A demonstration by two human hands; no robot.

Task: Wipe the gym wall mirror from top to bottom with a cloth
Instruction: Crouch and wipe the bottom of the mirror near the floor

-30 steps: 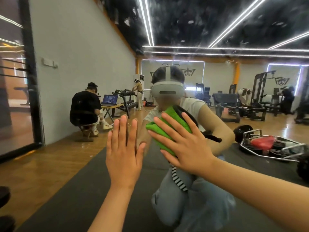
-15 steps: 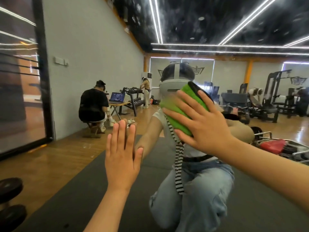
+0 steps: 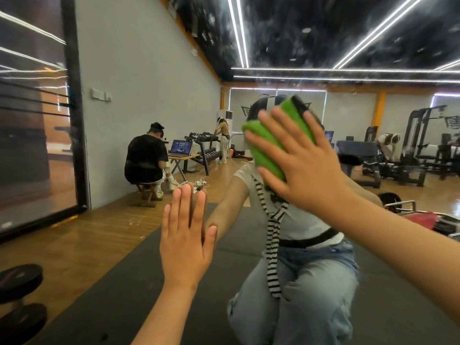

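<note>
The mirror (image 3: pixel 323 33) fills almost the whole view, a flat glossy pane. Its upper part carries faint smears and specks over the reflection of a dark ceiling crossed by white light strips. Lower down it reflects a smooth grey wall on the left, warm wooden floorboards and a matte dark floor mat (image 3: pixel 119 290) running from near to far.

In the middle of the glass is the reflection of the person (image 3: pixel 298 282) kneeling on the mat. They wear pale loose jeans, a light top and a narrow black-and-white striped scarf.

The right hand (image 3: pixel 306 170) reaches in from the near right and presses against the glass just right of centre. Its fingers (image 3: pixel 271 123) are straight and spread wide across the cloth.

The left hand (image 3: pixel 185 242) lies flat on the mirror lower down and to the left. It holds nothing, its fingers are straight and close together, and their tips meet their own reflection.

The cloth (image 3: pixel 276 135) is a bright green, fuzzy, folded pad with a dark strip along its upper right edge. It is sandwiched between the right palm and the glass, over the reflected head.

At the near left sits a black round-ended dumbbell (image 3: pixel 20 302). Far left in the reflection, a seated person in black (image 3: pixel 145 158) faces an open laptop (image 3: pixel 180 148) on a small folding surface (image 3: pixel 184 158).
</note>
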